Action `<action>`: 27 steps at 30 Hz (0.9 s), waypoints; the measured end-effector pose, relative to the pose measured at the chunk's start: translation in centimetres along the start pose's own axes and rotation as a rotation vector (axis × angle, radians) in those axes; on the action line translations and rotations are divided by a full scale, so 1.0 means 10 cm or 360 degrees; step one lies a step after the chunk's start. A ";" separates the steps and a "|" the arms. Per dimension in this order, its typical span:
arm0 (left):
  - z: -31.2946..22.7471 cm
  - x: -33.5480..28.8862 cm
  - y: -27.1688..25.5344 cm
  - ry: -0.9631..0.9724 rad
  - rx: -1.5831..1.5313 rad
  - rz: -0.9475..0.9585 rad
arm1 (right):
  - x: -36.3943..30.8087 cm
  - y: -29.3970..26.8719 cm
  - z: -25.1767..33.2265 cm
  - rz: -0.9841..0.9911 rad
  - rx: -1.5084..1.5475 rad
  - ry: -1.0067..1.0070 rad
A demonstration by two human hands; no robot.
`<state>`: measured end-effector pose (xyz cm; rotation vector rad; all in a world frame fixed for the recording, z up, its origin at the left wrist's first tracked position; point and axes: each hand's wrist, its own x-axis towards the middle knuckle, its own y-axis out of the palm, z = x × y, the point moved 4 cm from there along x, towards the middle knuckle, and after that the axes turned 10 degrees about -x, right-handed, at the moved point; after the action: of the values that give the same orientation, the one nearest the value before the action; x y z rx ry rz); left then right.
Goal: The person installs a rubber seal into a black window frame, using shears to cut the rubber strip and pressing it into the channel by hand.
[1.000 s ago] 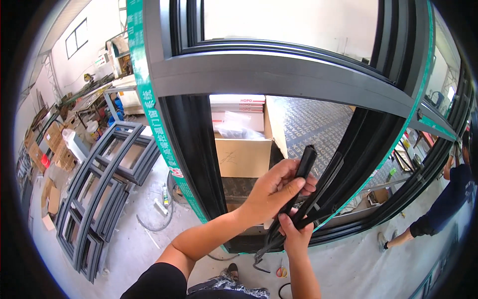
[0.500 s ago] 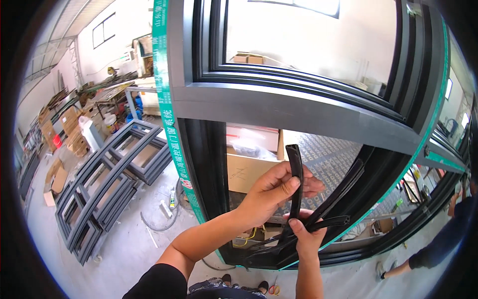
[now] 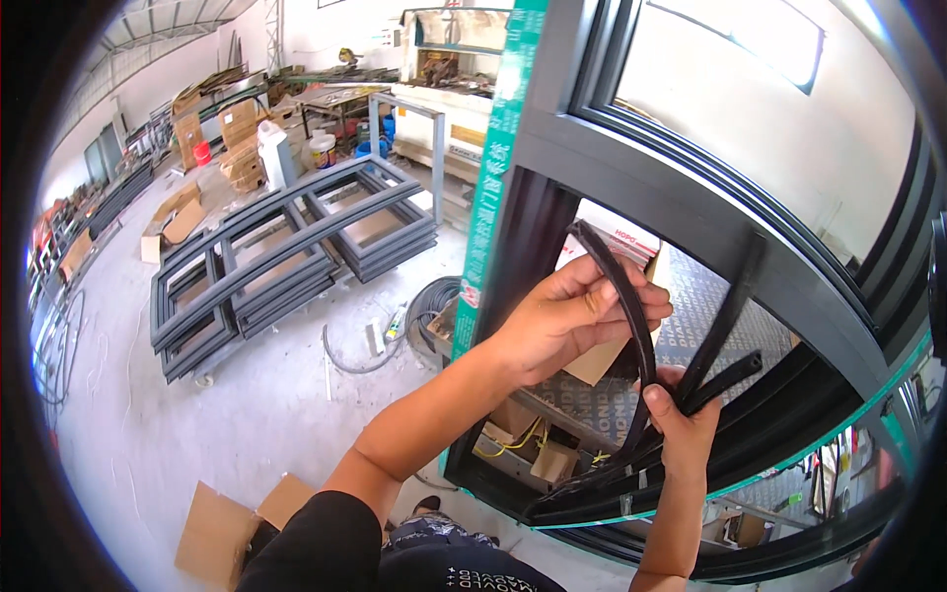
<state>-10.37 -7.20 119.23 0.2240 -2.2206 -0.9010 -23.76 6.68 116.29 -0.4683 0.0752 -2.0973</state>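
Observation:
My left hand [image 3: 577,311] is closed around a black rubber sealing strip [image 3: 634,301], a little below its free upper end. The strip curves up and to the left. Lower down, my right hand [image 3: 683,419] grips the same strip together with other black strips [image 3: 728,321], whose loose ends fan out up and to the right. Their lower lengths run down toward the bottom corner of a dark grey window frame [image 3: 691,202]. Both hands are in front of the frame's lower opening. The fingertips of my right hand are partly hidden behind the strips.
Green protective tape [image 3: 500,148] lines the frame's left edge. Several grey frames [image 3: 286,247] lie stacked on the floor at the left. A coiled grey hose [image 3: 434,306] rests beside the window frame, and an opened cardboard box [image 3: 217,533] sits at the lower left.
The view has turned left, so the window frame appears farther right. The strip in my left hand now bends more to the left. Both hands keep their hold.

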 end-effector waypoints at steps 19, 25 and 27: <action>0.50 0.21 0.99 0.0394 0.2576 0.0450 | -0.29 0.49 -0.32 -0.1020 0.1065 -0.0397; 0.92 0.57 1.75 0.1206 0.2914 0.1106 | -0.28 -0.18 -0.48 -0.1581 0.1586 -0.0512; 1.07 0.76 1.94 0.1422 0.3013 0.1178 | -0.23 -0.32 -0.49 -0.1483 0.1663 -0.0555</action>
<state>-21.18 9.86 131.02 0.4378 -1.3160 1.5449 -27.00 9.68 111.81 -0.1978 -1.6222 -2.4748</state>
